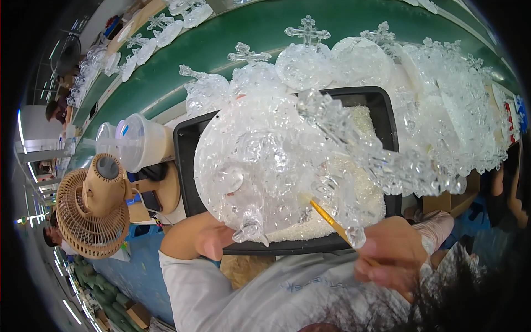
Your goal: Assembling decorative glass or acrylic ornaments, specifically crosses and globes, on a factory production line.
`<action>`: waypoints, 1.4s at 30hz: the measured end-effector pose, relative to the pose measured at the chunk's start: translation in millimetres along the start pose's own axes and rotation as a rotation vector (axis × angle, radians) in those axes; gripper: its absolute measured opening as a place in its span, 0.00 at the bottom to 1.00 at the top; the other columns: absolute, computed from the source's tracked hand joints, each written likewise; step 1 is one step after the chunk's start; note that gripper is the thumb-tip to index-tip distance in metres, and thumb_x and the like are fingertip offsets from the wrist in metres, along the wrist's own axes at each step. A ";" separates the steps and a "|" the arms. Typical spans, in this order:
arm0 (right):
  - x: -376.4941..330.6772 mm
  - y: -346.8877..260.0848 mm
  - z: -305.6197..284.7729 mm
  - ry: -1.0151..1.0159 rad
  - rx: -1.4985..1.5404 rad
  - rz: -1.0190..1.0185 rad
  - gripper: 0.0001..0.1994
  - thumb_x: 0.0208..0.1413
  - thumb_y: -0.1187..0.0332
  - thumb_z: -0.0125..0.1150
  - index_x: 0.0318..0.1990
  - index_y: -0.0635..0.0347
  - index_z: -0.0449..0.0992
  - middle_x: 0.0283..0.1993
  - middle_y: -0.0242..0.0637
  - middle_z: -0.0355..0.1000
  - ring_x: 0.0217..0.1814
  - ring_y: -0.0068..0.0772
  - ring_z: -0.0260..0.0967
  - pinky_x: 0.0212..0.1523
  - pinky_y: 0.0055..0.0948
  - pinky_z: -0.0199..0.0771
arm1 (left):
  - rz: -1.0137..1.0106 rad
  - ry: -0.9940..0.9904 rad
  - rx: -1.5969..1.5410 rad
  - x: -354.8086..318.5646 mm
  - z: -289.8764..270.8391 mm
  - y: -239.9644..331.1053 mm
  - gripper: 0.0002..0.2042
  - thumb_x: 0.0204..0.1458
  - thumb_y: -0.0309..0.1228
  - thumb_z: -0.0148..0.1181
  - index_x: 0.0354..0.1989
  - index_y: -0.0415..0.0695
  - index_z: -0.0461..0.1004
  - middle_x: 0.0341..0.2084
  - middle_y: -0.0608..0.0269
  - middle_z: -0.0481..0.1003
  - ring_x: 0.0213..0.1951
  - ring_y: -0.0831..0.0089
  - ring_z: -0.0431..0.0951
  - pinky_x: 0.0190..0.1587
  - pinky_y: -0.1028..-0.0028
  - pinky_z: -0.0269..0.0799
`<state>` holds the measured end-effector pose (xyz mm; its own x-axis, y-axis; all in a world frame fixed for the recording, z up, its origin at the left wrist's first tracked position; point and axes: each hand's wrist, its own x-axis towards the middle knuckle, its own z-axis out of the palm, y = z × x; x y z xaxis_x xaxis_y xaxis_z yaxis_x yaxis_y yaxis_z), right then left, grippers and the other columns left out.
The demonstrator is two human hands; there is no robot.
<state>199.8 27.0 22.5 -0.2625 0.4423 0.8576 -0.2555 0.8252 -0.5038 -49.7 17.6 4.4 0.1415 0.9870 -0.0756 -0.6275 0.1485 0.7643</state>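
Observation:
My left hand [213, 238] grips the lower left edge of a clear ornament [260, 149]; some of its fingers are hidden beneath it. The ornament has a round base, raised shapes and a knobbly arm reaching to the right. It is tilted over a black tray [391, 124] of small whitish granules [368, 191]. In my right hand [392, 252] is a thin paintbrush [330, 217] with a yellow handle. The brush tip meets the ornament's lower part.
More clear ornaments [307, 61], some topped with crosses, crowd behind the tray and to its right. A green conveyor belt [232, 41] runs behind. On the left stand a tan fan [91, 213] and clear plastic tubs [141, 143]. Other people are at both sides.

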 end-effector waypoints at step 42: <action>0.0 -10.8 16.4 0.013 -0.352 0.114 0.16 0.40 0.78 0.76 0.37 0.64 0.75 0.34 0.47 0.77 0.25 0.35 0.76 0.21 0.25 0.75 | -0.130 0.007 -0.025 -18.7 13.6 3.8 0.58 0.37 0.75 0.57 0.74 0.59 0.41 0.72 0.43 0.38 0.71 0.42 0.45 0.70 0.40 0.43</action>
<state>187.3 12.3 26.1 -0.2589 0.5409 0.8003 0.1109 0.8397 -0.5316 -44.3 -1.1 17.5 0.2178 0.9597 -0.1778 -0.6230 0.2770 0.7316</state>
